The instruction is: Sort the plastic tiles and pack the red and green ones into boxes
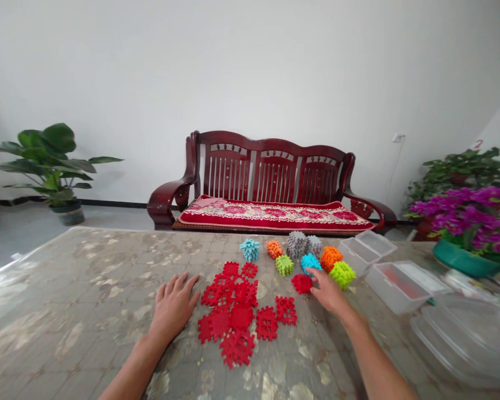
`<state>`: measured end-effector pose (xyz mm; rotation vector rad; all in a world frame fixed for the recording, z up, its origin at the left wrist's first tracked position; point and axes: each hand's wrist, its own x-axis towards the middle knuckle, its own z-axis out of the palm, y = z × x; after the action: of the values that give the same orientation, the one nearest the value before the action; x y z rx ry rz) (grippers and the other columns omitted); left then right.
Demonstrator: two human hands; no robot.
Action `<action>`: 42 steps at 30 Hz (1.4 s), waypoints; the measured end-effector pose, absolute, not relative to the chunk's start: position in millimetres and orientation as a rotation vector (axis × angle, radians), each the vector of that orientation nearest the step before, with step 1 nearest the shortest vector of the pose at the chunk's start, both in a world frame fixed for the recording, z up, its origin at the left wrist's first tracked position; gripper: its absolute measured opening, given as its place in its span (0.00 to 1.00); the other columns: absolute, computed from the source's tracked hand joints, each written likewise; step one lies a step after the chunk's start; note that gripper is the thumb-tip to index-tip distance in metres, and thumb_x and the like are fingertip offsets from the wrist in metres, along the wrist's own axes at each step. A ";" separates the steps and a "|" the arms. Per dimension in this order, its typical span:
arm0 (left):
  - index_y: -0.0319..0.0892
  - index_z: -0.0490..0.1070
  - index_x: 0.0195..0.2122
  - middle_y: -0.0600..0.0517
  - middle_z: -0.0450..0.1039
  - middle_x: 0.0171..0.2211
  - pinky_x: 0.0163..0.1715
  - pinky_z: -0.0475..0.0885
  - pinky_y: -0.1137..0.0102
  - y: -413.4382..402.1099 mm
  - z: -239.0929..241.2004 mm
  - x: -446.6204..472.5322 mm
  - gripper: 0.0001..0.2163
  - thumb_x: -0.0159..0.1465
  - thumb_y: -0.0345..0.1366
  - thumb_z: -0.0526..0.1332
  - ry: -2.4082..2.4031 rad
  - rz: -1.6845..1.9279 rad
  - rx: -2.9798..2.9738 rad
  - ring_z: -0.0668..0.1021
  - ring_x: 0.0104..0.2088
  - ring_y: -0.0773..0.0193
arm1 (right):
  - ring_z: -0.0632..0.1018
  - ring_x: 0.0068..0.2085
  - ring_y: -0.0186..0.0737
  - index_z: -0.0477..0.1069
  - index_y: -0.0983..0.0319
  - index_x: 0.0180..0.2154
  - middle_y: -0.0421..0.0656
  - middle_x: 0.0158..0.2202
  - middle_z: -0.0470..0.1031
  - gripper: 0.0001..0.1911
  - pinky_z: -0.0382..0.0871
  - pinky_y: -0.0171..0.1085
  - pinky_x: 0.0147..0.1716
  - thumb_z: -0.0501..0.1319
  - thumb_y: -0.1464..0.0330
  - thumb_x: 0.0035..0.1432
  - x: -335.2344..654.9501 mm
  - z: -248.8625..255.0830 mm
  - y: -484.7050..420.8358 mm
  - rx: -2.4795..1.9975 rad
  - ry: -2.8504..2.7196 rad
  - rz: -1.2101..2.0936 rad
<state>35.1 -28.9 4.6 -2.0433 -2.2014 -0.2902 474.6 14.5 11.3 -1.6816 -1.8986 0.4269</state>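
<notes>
The red block [302,283] sat at two o'clock from the flat red pieces [241,316]. The right hand [328,290] was by it; I couldn't tell if it gripped. A clumsy finger could bump the blue block [311,261], at one o'clock. The left hand [176,303], at the pile's nine o'clock, lay wide, holding nothing.

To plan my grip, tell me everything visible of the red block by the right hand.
The red block is small, with toothed edges, and looks plastic. It sits on the tablecloth, nearer than the blue block and right of the flat red pieces. The right hand is at its right; contact unclear.
</notes>
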 end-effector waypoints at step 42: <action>0.49 0.68 0.60 0.46 0.66 0.63 0.62 0.56 0.53 -22.5 0.5 28.0 0.20 0.68 0.40 0.51 -2.187 -0.364 -2.110 0.65 0.64 0.49 | 0.72 0.48 0.46 0.75 0.58 0.45 0.44 0.45 0.76 0.14 0.66 0.43 0.51 0.58 0.76 0.59 367.5 33.6 1.0 -1.477 -2.362 -0.024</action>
<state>28.0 -22.5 0.5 -2.1098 -2.1870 -0.3641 367.5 1.0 33.6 -1.4775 -2.3615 -0.0244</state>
